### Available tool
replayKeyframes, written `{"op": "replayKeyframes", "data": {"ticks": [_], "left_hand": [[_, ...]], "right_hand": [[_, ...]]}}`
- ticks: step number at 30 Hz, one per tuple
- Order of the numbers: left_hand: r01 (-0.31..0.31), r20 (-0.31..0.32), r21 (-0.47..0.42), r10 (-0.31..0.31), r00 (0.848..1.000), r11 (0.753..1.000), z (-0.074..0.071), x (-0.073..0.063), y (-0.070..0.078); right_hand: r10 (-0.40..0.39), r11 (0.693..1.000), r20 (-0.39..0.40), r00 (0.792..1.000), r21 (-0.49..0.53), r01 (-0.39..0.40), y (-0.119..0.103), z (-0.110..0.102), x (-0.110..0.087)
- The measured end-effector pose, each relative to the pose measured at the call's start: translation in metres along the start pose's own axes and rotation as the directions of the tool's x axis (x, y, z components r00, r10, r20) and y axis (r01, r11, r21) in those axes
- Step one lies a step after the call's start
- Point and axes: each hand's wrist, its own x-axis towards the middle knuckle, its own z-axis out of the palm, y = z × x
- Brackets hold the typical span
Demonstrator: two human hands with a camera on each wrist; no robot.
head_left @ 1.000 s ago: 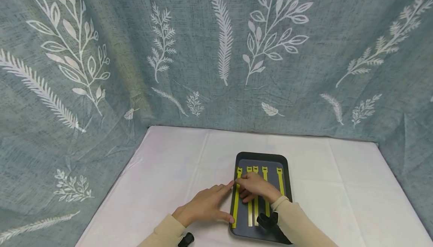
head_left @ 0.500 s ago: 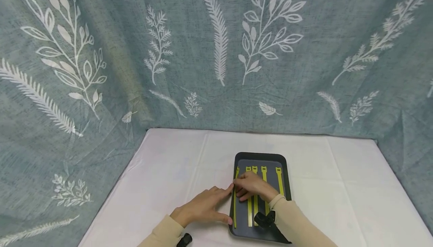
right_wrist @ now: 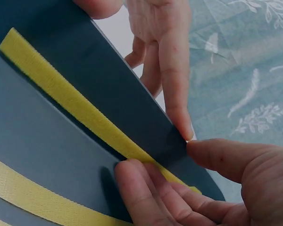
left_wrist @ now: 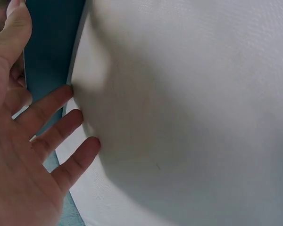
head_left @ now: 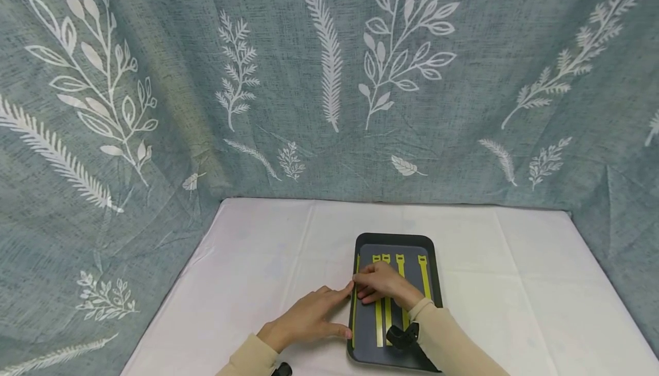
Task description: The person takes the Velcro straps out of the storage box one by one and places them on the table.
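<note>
My right hand (head_left: 383, 285) reaches over the dark tray (head_left: 395, 238). In the right wrist view its curled fingers press a yellow hook-and-loop cable tie (right_wrist: 75, 101) to the tray's side wall, the thumb on the rim. That tie stands on edge along the wall; the hand hides its far end. My left hand (head_left: 309, 316) lies outside the tray's left side, index fingertip and thumb at the rim. Its other fingers are spread in the left wrist view. Several more yellow cable ties (head_left: 378, 330) lie flat in the tray, partly under the right hand and forearm.
A white cloth (head_left: 494, 284) covers the table beneath the tray. Behind it hangs a blue-green curtain (head_left: 288, 95) with white leaf prints. Dark wrist devices (head_left: 403, 336) are worn on both arms.
The leftmost cable tie has turned from lying flat to standing on edge against the tray's left wall. Both hands have stayed nearly in place; the view has shifted slightly.
</note>
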Motion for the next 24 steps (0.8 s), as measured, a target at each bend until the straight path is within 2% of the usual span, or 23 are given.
{"op": "replayKeyframes", "data": {"ticks": [6, 15, 24], "left_hand": [[-0.002, -0.003, -0.041, 0.001, 1.0, 0.999, 0.0018, -0.0022, -0.0031], [-0.001, 0.029, -0.093, 0.004, 1.0, 0.996, 0.0007, -0.0028, -0.0078], [0.006, 0.024, -0.095, -0.003, 1.0, 0.995, 0.0003, -0.0031, -0.0072]], "right_hand": [[0.009, 0.999, -0.006, 1.0, 0.041, -0.009, 0.002, -0.0017, 0.0016], [0.006, 0.998, -0.025, 1.0, 0.063, -0.004, -0.0007, -0.0031, 0.0051], [0.033, 0.997, -0.052, 0.998, 0.076, -0.029, -0.0031, -0.0017, 0.0063]]}}
